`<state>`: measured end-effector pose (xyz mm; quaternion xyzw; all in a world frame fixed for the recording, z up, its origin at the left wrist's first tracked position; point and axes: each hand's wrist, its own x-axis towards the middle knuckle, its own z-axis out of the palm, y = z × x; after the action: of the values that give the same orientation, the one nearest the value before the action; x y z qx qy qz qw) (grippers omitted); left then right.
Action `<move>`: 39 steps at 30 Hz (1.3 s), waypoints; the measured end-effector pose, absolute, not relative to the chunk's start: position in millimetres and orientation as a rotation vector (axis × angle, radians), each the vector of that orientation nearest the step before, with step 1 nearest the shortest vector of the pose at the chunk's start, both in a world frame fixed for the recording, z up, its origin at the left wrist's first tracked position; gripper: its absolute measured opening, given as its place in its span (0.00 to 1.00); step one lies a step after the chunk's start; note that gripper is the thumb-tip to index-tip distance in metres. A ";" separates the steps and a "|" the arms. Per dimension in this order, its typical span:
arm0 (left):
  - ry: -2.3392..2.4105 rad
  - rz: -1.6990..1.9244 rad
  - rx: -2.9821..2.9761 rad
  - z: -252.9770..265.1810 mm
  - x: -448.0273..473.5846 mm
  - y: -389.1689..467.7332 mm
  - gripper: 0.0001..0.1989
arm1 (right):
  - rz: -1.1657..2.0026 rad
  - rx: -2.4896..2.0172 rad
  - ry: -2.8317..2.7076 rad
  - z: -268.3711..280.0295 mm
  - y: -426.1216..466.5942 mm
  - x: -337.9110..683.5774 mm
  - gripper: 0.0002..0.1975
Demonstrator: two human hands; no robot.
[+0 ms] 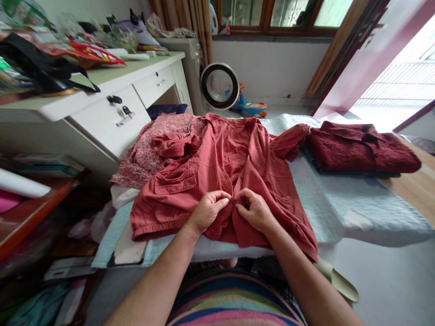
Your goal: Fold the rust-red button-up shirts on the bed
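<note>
Left hand (208, 210) and right hand (256, 210) are pinching this red jacket (215, 170) by its front edges, kinda rumpled over pale blue cloth (316, 203), folded maroon garment (363, 147) nearby.

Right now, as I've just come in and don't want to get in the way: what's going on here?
A person is handling a red jacket spread out on a light-blue cloth. The left hand and right hand pinch its two front edges close together near the lower middle; higher up, the front lies open. A speckled garment lies partly under the jacket on the left, and a folded dark-red garment sits on the right.
</note>
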<state>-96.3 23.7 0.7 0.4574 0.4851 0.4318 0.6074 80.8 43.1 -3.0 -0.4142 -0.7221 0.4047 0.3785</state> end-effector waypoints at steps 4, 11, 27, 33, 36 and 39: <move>1.124 0.987 1.039 1.7 -98.2 24.1 0.14 | 1.019 -1.032 -1.850 -4.4 43.8 80.4 0.06; 1.094 1.007 1.100 1.5 -94.7 26.1 0.11 | 0.996 -1.046 -1.871 -7.7 45.0 81.5 0.06; 1.326 0.937 1.444 -5.8 -85.2 21.7 0.07 | 0.977 -1.070 -1.933 -4.2 46.0 81.7 0.10; 1.380 0.995 1.614 -4.3 -83.3 16.3 0.04 | 1.020 -1.122 -1.906 0.7 44.0 78.9 0.04; 1.382 0.999 1.651 -4.7 -82.2 15.1 0.03 | 1.039 -1.118 -1.896 -2.5 44.7 78.5 0.03; 1.404 0.997 1.700 -4.1 -81.1 13.8 0.05 | 1.034 -1.109 -1.884 -5.0 45.7 78.9 0.03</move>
<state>-81.1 13.8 -4.1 0.6572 0.5428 0.3857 0.3531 78.9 45.7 -5.0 -0.4288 -0.7287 0.4001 0.3537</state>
